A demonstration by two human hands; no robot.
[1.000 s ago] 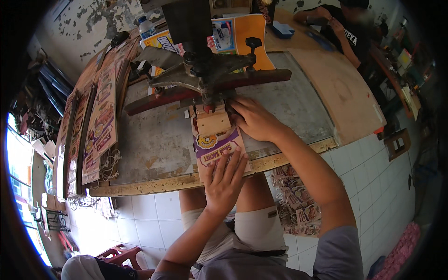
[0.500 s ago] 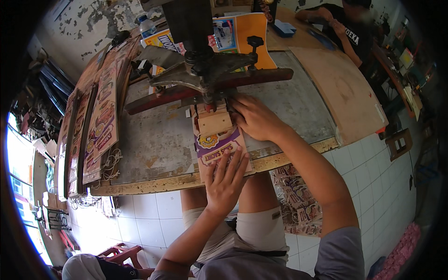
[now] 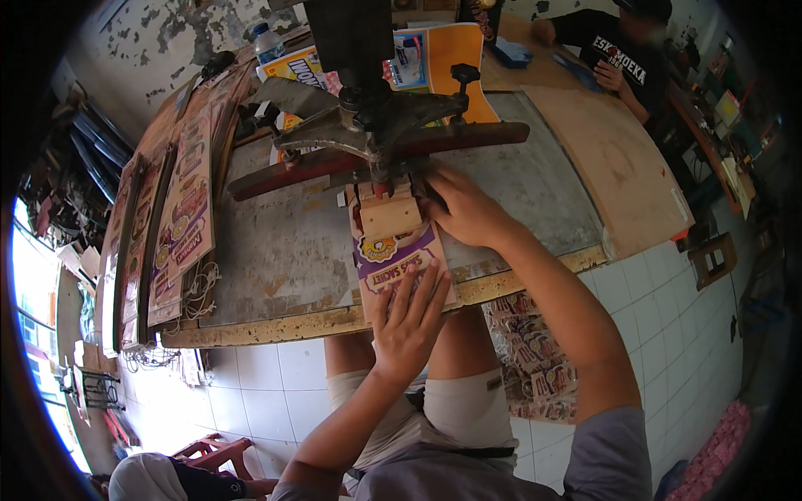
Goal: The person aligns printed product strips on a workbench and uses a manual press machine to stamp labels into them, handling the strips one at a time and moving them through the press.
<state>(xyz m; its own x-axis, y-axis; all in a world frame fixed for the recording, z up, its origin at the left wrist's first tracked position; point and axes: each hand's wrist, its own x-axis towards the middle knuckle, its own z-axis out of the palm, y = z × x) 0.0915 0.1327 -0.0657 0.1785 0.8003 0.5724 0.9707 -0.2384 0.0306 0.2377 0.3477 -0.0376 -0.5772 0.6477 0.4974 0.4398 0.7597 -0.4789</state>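
Note:
My left hand [image 3: 409, 313] lies flat, fingers stretched, on the near end of a printed cardboard strip [image 3: 405, 260] in purple and tan. The strip rests on a worn grey tabletop and reaches the table's front edge. On its far part sits a small wooden block [image 3: 391, 218] with two dark holes, under the tip of a heavy metal press [image 3: 368, 142]. My right hand [image 3: 468, 207] is at the right side of the block, thumb and fingers apart. Some of its fingertips are hidden by the block and the press bar. Neither hand grasps anything visibly.
Long printed cardboard strips [image 3: 184, 217] with white strings lie at the left. A brown board [image 3: 614, 167] covers the right side. Behind the press are colourful printed sheets [image 3: 464, 67] and a bottle [image 3: 267, 42]. A co-worker [image 3: 622, 67] sits far right; a red stool [image 3: 217, 451] stands behind left.
The view has shifted slightly; my hands keep nearly the same places on the strip and beside the block. The co-worker's hands, raised together before, are now lower and apart.

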